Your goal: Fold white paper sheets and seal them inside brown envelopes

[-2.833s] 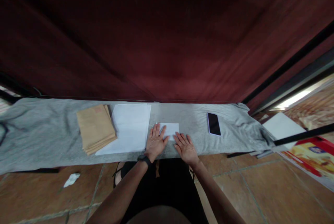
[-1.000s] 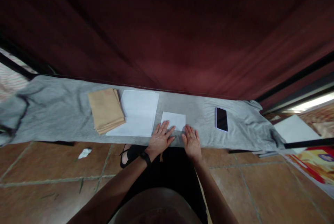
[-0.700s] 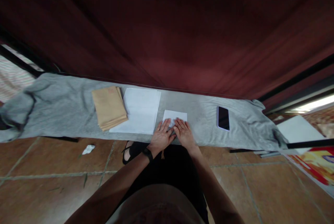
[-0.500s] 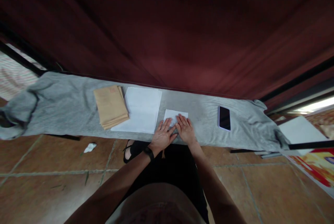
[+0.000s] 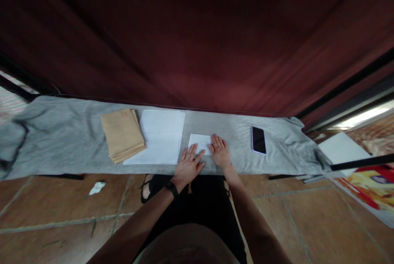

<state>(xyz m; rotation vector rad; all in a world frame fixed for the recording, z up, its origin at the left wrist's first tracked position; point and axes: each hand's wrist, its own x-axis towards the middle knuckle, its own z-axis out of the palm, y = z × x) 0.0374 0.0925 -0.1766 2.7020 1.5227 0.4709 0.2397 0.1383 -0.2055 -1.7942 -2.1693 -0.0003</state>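
Observation:
A small folded white paper (image 5: 198,142) lies on the grey cloth (image 5: 61,141) straight ahead of me. My left hand (image 5: 187,166) lies flat with fingers spread, its fingertips on the paper's near left edge. Flat and open as well, my right hand (image 5: 220,151) presses on the paper's right end. A black band sits on my left wrist.
Left of the folded paper lie a stack of white sheets (image 5: 160,136) and a pile of brown envelopes (image 5: 122,134). A black phone (image 5: 258,140) rests to the right. A dark red curtain (image 5: 197,42) hangs behind. More white paper (image 5: 340,148) and a colourful print (image 5: 369,186) lie on the tiled floor.
My right hand has slid from the middle of the folded paper toward its right end, while the left hand stayed at the near left edge. The view shifted slightly.

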